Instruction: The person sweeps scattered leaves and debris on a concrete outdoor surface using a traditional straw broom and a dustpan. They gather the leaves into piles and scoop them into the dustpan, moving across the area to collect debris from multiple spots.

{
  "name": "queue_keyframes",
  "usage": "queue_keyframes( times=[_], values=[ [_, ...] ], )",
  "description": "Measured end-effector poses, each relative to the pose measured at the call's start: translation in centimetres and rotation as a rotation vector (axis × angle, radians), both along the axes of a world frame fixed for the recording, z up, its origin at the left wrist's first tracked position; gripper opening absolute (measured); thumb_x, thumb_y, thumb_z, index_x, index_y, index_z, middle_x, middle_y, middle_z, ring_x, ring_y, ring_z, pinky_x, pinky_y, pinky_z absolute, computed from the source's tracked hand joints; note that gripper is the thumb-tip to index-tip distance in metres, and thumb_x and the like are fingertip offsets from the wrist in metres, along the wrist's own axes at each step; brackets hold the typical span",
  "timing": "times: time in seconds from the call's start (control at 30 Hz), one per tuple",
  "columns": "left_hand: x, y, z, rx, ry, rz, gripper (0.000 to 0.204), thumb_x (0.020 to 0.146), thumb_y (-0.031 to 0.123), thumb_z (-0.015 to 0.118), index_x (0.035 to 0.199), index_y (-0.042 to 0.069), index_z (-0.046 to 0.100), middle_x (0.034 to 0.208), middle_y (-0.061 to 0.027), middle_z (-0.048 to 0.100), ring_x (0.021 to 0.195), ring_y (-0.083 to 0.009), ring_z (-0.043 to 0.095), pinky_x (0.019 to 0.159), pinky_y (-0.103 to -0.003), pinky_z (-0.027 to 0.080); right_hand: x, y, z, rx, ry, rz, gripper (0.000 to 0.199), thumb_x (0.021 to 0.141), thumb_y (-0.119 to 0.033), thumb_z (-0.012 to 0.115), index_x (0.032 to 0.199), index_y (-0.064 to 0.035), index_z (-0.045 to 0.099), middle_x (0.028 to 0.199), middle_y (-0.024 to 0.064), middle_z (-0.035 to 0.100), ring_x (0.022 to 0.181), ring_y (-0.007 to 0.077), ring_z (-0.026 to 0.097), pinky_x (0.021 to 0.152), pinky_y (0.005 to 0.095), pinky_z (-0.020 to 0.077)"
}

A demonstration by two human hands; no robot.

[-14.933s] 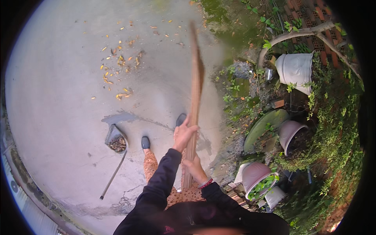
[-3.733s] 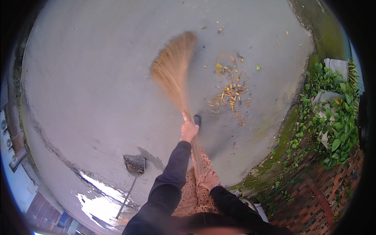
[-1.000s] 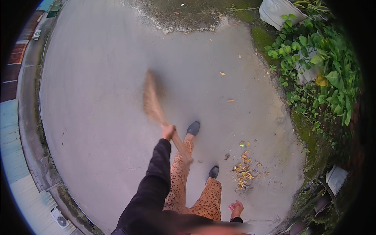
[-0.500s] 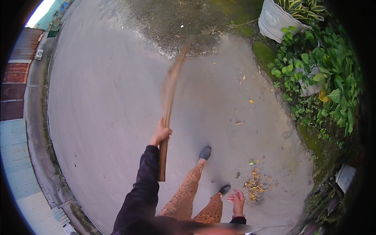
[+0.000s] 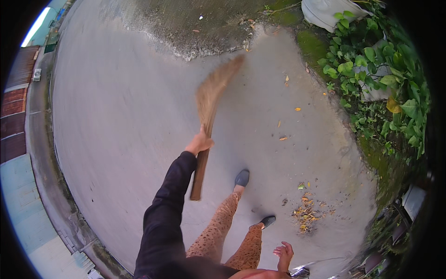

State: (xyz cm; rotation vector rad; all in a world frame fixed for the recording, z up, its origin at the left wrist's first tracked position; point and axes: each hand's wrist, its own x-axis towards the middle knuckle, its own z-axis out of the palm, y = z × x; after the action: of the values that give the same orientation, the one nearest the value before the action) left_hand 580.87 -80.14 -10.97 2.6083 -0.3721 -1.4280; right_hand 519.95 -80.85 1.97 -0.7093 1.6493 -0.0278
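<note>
My left hand (image 5: 200, 142) is wrapped around a soft straw hand broom (image 5: 212, 92). The handle reaches back below my fist, while the bristles fan out ahead, their tips over the concrete just short of a rough dark patch. Motion blurs the bristle end, so whether the tips touch the ground I cannot tell. Low at the right, my right hand (image 5: 284, 255) hangs with nothing in it, its fingers loosely bent and apart. A small pile of yellow and brown fallen leaves (image 5: 306, 215) lies on the ground near it.
Loose leaves (image 5: 283, 138) dot the grey concrete (image 5: 139, 139) ahead and right. Along the right edge grow leafy green plants (image 5: 395, 83) beside a white planter (image 5: 325, 14). Rough mossy ground (image 5: 186, 28) lies ahead. Metal-sheet roofs or walls (image 5: 18, 102) run along the far left.
My left hand has swung the broom forward and slightly right, and its bristle fan now shows broader. My right hand has dropped lower. The view has shifted a little.
</note>
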Motion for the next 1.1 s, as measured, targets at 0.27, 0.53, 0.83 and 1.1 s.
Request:
queue_keyframes(
  times=[0.27, 0.53, 0.83, 1.1],
  values=[
    [3.6, -1.6, 9.6, -0.331, 0.078, 0.061, 0.094, 0.064, 0.002, 0.061, 0.146, 0.006, 0.016, 0.074, -0.0142, 0.059, 0.057, -0.0237, 0.059, 0.051, -0.035, 0.049, 4.1, -0.6, 1.0, 0.005, -0.054, 0.007, 0.025, 0.087, -0.004, 0.048, 0.111, 0.0012, 0.054, 0.078, 0.0114, 0.061, 0.066, 0.0189, 0.063, 0.061, 0.0299, 0.0561],
    [5.0, -17.1, -7.0, -0.486, 0.164, 0.196, 0.076, 0.069, 0.01, 0.06, 0.136, 0.001, 0.024, 0.075, -0.0212, 0.061, 0.073, -0.035, 0.062, 0.074, -0.042, 0.049, 0.9, 1.7, 2.0, -0.063, 0.016, -0.079, 0.025, 0.086, -0.003, 0.049, 0.109, 0.0018, 0.055, 0.079, 0.0113, 0.062, 0.066, 0.0188, 0.063, 0.061, 0.0304, 0.0559],
    [-16.8, -11.1, 4.3, -0.186, 0.216, -0.757, 0.092, 0.068, 0.008, 0.054, 0.147, 0.009, 0.008, 0.076, -0.0297, 0.062, 0.075, -0.0454, 0.062, 0.068, -0.05, 0.049, -0.8, 3.6, 2.5, -0.03, -0.013, -0.155, 0.023, 0.087, -0.003, 0.049, 0.108, -0.0001, 0.058, 0.076, 0.0106, 0.063, 0.064, 0.0181, 0.064, 0.059, 0.0296, 0.0558],
    [-6.9, -19.8, 11.1, -0.107, -0.164, -0.692, 0.089, 0.069, 0.006, 0.052, 0.147, 0.016, 0.011, 0.085, -0.0312, 0.062, 0.081, -0.0483, 0.06, 0.073, -0.053, 0.048, -2.4, 0.0, 0.6, 0.022, 0.01, -0.324, 0.023, 0.088, -0.002, 0.047, 0.108, -0.0014, 0.058, 0.077, 0.011, 0.062, 0.063, 0.0187, 0.064, 0.058, 0.0299, 0.0558]
  ],
)
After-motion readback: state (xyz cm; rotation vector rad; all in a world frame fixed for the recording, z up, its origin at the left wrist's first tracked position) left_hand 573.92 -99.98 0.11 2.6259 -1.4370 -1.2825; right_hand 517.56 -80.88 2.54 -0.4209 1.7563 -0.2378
